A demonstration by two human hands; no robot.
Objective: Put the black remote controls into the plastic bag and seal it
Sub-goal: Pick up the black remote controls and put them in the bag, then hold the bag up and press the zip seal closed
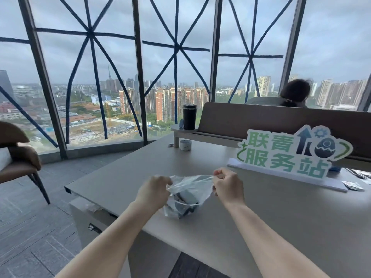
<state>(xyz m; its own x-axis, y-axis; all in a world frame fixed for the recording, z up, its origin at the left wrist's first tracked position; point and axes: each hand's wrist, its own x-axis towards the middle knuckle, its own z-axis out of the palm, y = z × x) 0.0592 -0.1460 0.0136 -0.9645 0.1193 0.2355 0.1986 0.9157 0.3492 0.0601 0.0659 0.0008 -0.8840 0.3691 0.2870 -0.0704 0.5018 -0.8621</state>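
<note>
Both hands' grip, left hand point(155, 189) and right hand point(227, 185), pinches the plastic bag point(188, 187), apparently holding black remote controls point(185, 199).

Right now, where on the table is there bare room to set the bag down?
Bare tabletop lies right of the plastic bag, between the right hand and the near edge, and left of the left hand. It is crowded along the sign and by the packets.
</note>
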